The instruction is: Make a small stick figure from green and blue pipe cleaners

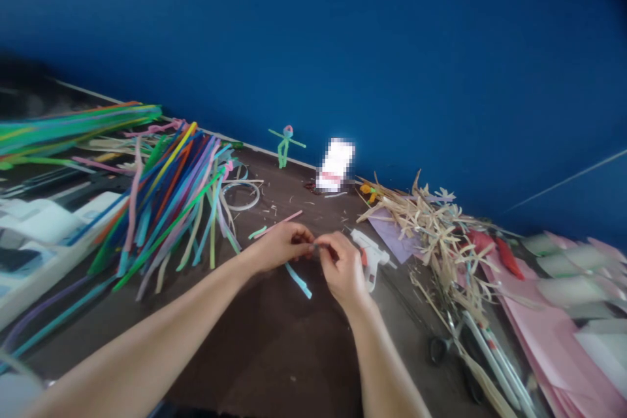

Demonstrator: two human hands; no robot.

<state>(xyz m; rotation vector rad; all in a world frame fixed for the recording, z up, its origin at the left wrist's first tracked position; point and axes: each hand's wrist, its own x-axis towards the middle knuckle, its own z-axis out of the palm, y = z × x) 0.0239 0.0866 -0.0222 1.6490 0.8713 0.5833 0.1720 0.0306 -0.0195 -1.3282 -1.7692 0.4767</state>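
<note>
My left hand [281,247] and my right hand [343,268] meet over a dark brown table [259,339], their fingertips pinching a small thin strip [317,246] that is mostly hidden by my fingers. A light blue pipe cleaner [298,281] lies just below the gap between my hands, and I cannot tell whether it joins the strip. A pink pipe cleaner [279,223] lies beyond my left hand. A white hot glue gun [371,258] lies on its side beside my right hand.
A large heap of multicoloured pipe cleaners [166,202] spreads left, near a tape roll [241,196]. A pipe-cleaner figure [285,145] stands by the blue wall [392,46]. Dried straw [431,235], scissors [441,349] and pink paper sheets [553,353] lie right.
</note>
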